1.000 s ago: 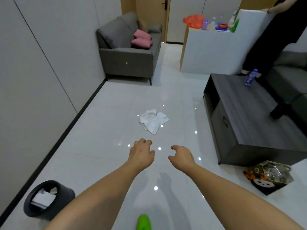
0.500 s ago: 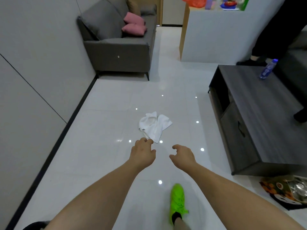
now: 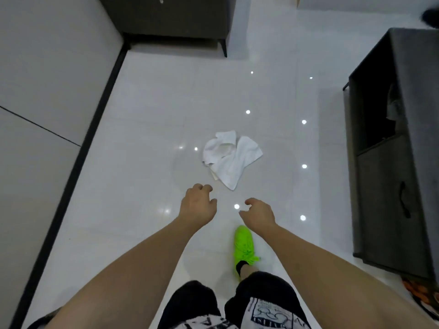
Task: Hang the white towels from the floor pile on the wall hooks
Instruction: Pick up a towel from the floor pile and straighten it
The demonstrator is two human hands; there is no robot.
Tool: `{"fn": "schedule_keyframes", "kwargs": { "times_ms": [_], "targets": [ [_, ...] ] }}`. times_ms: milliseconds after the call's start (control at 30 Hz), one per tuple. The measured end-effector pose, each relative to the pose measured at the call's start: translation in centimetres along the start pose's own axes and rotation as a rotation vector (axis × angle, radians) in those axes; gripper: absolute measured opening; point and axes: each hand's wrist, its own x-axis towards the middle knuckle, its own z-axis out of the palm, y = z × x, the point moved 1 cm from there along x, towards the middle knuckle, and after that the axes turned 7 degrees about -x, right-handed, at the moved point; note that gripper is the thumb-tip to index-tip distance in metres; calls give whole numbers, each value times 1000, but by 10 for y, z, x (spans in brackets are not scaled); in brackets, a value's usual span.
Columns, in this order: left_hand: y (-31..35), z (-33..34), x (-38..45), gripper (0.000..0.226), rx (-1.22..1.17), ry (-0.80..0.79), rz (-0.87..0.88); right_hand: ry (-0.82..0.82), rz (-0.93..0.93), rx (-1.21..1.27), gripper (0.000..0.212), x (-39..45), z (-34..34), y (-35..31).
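Note:
A crumpled pile of white towels (image 3: 231,157) lies on the glossy white floor, mid-frame. Both my arms reach forward over the floor. My left hand (image 3: 198,205) hovers just short of the pile's near tip, fingers loosely curled, holding nothing. My right hand (image 3: 259,213) hangs a little lower and to the right, also loosely curled and empty. Neither hand touches the towels. No wall hooks are in view.
A grey panelled wall (image 3: 47,91) with a black skirting runs along the left. A dark sofa base (image 3: 171,17) stands at the top. A dark grey low cabinet (image 3: 392,162) fills the right side. My green shoe (image 3: 244,248) steps forward below my right hand.
The view has tilted down and come closer to the towel pile. My green shoe has stepped forward. Both hands stay empty and now sit nearer the towels.

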Motion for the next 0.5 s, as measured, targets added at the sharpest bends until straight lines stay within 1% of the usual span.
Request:
{"fn": "schedule_keyframes", "kwargs": {
  "times_ms": [133,233,367,500],
  "targets": [
    [-4,25,59,44,-69,-71,-50,-59,72,39,50,65,7,-9],
    [-20,51,107,42,-87,-108,-74,-101,145,77,48,120,27,-8],
    [-59,96,188,40,-96,-150,-122,-127,306,174,42,201,70,9],
    [-113,152,278,43,-106,-199,-154,-124,450,248,39,290,132,35]
  ]
}}
